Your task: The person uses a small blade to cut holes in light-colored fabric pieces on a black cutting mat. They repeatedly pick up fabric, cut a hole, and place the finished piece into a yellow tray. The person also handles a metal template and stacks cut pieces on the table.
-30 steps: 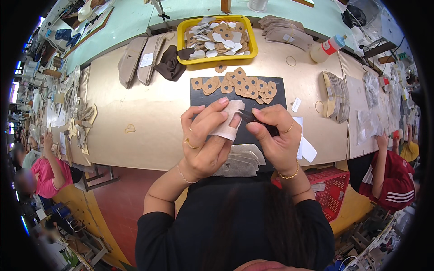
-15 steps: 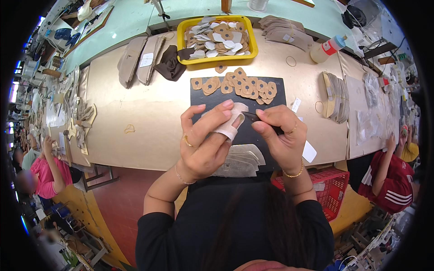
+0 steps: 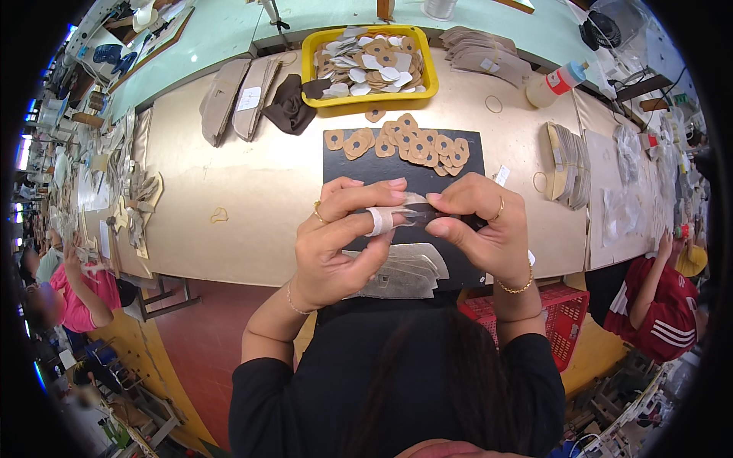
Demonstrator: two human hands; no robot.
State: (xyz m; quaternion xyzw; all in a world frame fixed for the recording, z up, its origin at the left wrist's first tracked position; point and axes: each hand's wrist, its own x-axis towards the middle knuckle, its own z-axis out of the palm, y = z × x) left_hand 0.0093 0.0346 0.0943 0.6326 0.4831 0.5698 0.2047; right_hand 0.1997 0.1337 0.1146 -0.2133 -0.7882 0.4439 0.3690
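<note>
My left hand [image 3: 340, 240] holds a bent, pale beige fabric piece [image 3: 379, 221] over the black board [image 3: 347, 174]; a band of it shows around one finger. Thumb and forefinger of my right hand [image 3: 489, 229] pinch a small dark item [image 3: 416, 215] against the piece's right side. Blur hides whether that item is a tool or a scrap. Below the hands lies a fanned stack of grey cut pieces [image 3: 408, 271]. Brown rounded patches [image 3: 416, 145] with dark centres are heaped along the board's far edge.
A yellow tray [image 3: 308, 69] of brown and white patches stands beyond the board. Cut-piece bundles [image 3: 223, 103] and a dark cloth [image 3: 290, 105] lie left of it. A glue bottle [image 3: 551, 84] and another bundle [image 3: 566, 164] are at right. A red crate [image 3: 561, 324] sits below the table edge.
The fabric piece has turned from facing me to nearly edge-on. My right hand has shifted slightly right, and the dark item now lies across the gap between both hands.
</note>
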